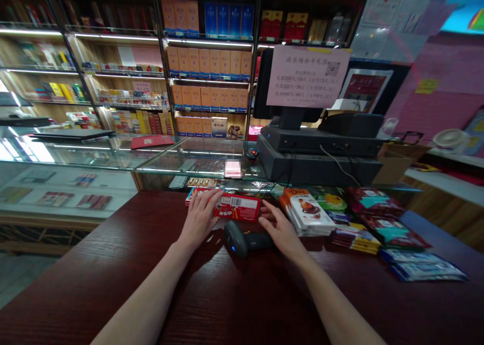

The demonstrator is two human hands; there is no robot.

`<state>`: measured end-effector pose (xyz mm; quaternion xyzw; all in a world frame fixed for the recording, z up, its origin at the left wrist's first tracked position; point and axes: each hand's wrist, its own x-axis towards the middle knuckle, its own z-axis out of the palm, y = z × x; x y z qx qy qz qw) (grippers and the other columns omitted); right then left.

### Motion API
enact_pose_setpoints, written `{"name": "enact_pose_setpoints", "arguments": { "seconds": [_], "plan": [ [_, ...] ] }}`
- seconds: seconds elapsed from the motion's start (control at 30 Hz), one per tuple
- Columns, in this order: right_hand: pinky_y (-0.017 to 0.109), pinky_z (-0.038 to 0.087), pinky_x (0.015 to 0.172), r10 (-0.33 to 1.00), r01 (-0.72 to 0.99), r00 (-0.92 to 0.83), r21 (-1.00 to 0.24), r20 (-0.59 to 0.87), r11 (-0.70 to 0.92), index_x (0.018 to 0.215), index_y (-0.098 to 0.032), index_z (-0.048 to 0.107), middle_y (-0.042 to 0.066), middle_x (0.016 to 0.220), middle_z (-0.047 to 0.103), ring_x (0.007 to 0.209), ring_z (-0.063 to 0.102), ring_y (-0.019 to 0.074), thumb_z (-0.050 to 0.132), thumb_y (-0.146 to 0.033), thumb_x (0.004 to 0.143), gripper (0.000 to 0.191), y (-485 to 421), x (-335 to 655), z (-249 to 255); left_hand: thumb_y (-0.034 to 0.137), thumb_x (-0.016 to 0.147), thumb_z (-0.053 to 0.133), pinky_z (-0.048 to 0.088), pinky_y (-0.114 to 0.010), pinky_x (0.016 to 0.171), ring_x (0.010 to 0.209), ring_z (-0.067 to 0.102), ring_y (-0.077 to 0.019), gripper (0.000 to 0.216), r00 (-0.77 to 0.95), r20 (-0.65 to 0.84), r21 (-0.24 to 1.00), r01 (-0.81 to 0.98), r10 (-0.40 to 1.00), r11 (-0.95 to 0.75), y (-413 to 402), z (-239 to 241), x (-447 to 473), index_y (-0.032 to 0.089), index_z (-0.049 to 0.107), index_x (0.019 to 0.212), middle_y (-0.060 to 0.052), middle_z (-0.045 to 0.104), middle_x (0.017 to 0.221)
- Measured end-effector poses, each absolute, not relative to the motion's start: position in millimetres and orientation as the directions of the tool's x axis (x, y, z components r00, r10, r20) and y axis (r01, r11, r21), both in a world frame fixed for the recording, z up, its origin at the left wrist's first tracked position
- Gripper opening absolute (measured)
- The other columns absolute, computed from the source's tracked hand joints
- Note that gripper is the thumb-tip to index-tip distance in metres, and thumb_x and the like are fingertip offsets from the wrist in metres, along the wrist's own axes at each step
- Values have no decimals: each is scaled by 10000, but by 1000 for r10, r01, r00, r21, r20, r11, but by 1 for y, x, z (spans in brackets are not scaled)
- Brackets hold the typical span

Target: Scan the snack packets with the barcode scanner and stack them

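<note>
A broad, dark reddish-brown wooden counter [113, 264] bears, towards its right, a stack of white-and-orange packs [310, 214]. The left hand [200, 216], fingers slightly spread, and the right hand [279, 226], loosely open, flank a dark-grey plastic scanner [236, 239]. Just beyond is a red rectangular packet [242, 207], left end under the left fingers; whether gripped, I cannot tell.

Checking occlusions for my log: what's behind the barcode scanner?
Beyond the scanner lies a red packet, barcode showing; the left hand covers its left end. Anything the scanner blocks is hidden.
</note>
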<state>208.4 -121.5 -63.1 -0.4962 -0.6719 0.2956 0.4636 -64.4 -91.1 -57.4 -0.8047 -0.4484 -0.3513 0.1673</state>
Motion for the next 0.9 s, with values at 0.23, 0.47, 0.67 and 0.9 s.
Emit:
{"name": "enact_pose_setpoints", "arguments": {
  "seconds": [0.23,0.47,0.67,0.9],
  "plan": [
    [391,567,905,944,324,-75,-888,321,328,1457,-256,463,100,1218,601,986,664,202,549,-394,923,558,-124,204,-63,238,841,684,332,-515,1158,1326,446,-305,691,317,711,84,848,628,-523,-92,-60,-58,298,405,1471,-114,461,1434],
    [366,579,874,940,360,-68,-870,334,336,1464,-263,463,95,1196,568,975,666,194,541,-387,929,555,-125,201,-61,155,825,647,423,-490,1057,1152,519,-278,800,307,675,127,848,671,-515,-90,-63,-58,350,313,1526,-76,534,1236],
    [369,580,867,942,360,-40,-875,333,324,1439,-245,498,87,1155,528,923,665,182,550,-368,914,542,-123,201,-62,123,804,632,415,-480,1063,1143,508,-279,868,317,663,124,847,678,-517,-91,-65,-53,322,252,1559,-88,529,1236],
    [378,581,893,939,360,-11,-874,345,326,1467,-270,465,85,1184,531,973,673,192,545,-353,918,561,-119,203,-67,179,855,604,302,-532,1159,1255,511,-273,849,347,613,170,819,709,-548,-93,-63,-54,323,178,1576,-84,550,1344]
  ]
}}
